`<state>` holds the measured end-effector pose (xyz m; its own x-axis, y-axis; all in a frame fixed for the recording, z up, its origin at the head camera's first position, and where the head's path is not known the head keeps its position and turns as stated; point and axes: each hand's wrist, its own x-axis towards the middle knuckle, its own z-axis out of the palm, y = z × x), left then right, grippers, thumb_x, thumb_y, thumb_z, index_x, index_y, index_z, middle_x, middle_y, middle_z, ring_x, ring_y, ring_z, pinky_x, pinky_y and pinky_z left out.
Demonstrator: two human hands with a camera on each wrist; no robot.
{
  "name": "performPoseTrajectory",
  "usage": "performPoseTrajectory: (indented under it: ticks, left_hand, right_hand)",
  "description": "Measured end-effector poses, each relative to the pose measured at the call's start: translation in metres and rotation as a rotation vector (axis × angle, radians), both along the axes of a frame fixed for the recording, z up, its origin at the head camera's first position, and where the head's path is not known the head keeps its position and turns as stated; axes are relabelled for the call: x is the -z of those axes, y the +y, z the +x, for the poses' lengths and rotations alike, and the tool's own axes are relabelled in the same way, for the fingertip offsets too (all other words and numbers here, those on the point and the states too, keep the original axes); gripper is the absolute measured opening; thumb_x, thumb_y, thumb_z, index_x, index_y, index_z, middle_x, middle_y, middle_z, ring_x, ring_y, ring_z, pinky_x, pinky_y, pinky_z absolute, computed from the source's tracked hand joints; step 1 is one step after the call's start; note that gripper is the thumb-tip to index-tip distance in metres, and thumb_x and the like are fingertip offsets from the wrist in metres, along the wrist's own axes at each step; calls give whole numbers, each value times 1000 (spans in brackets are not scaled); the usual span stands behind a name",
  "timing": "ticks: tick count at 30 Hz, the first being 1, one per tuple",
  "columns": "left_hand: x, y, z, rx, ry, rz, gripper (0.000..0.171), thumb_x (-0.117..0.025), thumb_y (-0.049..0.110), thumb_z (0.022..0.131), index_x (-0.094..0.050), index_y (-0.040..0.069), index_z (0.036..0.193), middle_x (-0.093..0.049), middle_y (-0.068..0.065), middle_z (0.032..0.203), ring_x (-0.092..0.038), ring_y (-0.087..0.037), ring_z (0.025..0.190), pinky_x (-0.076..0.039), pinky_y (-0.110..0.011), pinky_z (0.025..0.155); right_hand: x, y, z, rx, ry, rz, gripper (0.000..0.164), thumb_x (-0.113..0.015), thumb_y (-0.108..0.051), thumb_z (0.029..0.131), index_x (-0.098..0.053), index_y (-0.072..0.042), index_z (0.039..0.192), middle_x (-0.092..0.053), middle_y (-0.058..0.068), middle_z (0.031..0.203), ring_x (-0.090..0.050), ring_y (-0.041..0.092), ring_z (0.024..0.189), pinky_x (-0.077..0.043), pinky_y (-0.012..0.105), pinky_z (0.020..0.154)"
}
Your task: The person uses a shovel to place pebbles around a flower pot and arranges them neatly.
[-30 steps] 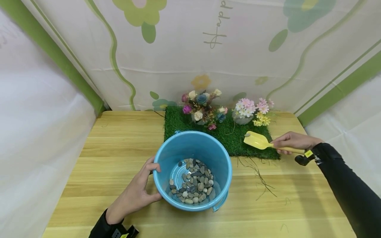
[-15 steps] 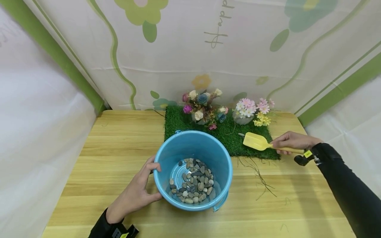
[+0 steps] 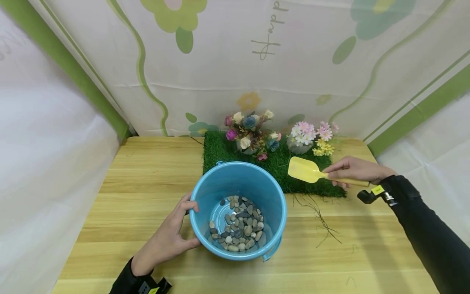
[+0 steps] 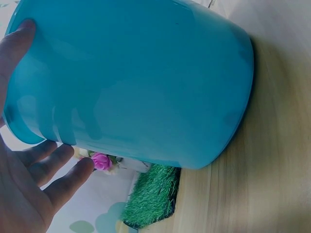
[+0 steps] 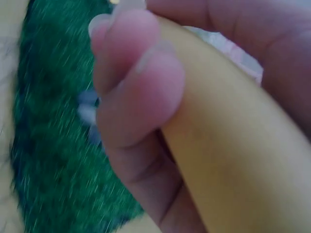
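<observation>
A blue bucket [image 3: 198, 183] stands on the table with many grey, tan and white pebbles [image 3: 240, 228] on its floor. My left hand [image 3: 167, 237] holds its left side, one finger hooked over the rim and the thumb against the wall. In my right hand [image 3: 358, 169] is a yellow shovel [image 3: 304, 169], gripped by its wooden handle [image 3: 349, 181]. Its blade looks bare and lies over the green artificial turf [image 3: 327, 185]. Up close, the right wrist view has the curled fingers round the handle, and a few blurred grey stones [image 5: 88, 114] on the turf.
Artificial roses [image 3: 249, 132] and a pot of pink, white and yellow flowers [image 3: 308, 136] stand along the turf's back edge. Dark loose strands [image 3: 319, 216] lie on the wooden table [image 3: 147, 175] right of the bucket. A printed curtain [image 3: 220, 61] closes the back.
The pebble at the shovel's tip came to lie on the turf just beyond it. My right hand has since moved the shovel left and slightly away. My left hand and the bucket stay put.
</observation>
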<state>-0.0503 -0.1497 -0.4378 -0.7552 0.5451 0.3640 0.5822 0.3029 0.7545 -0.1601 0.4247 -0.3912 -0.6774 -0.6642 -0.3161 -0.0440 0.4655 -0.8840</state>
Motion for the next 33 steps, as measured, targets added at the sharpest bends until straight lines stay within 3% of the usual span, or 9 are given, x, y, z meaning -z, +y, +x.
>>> performPoseTrajectory:
  ticks: [7, 12, 16, 23, 29, 33]
  left_hand:
    - [0, 0, 0, -1, -2, 5, 63, -88, 23, 81, -40, 13, 120, -31, -17, 158, -41, -42, 137, -50, -53, 98]
    - [-1, -1, 0, -3, 3, 6, 61, -86, 32, 84, -40, 14, 120, -31, -17, 158, -41, -42, 136, -50, -53, 97]
    - [-2, 0, -1, 0, 5, 12, 62, -87, 28, 82, -40, 14, 120, -32, -17, 158, -41, -42, 136, -50, -53, 97]
    - [0, 0, 0, -6, 3, 16, 62, -86, 32, 84, -40, 13, 120, -32, -17, 157, -42, -41, 136, -51, -52, 97]
    - [-1, -1, 0, -3, 8, 12, 65, -90, 20, 79, -40, 13, 121, -32, -16, 158, -41, -41, 137, -50, -53, 97]
    - [-1, 0, -1, 3, 15, 11, 67, -90, 14, 76, -40, 13, 121, -32, -17, 158, -41, -41, 137, -50, -53, 97]
  right_hand:
    - [-30, -26, -3, -39, 88, -60, 30, -50, 2, 105, -55, 12, 133, -70, 12, 90, -65, 16, 67, -58, 33, 59]
    - [-54, -53, -4, -108, 150, -77, 30, -50, 3, 105, -57, 10, 133, -69, 10, 91, -64, 18, 66, -57, 34, 59]
    - [-68, -74, -7, -177, 170, -97, 31, -50, 3, 105, -57, 8, 135, -69, 10, 92, -62, 21, 66, -57, 36, 60]
    - [-92, -120, -12, -288, 205, -37, 31, -54, -5, 106, -65, -10, 134, -69, 6, 91, -58, 23, 63, -54, 35, 57]
    - [-103, -160, -15, -385, 180, -52, 29, -57, -6, 104, -68, -10, 131, -70, 6, 84, -55, 29, 56, -52, 34, 52]
    - [-107, -185, -14, -423, 186, 17, 27, -58, -14, 105, -69, -13, 131, -69, 3, 80, -53, 27, 55, -50, 33, 52]
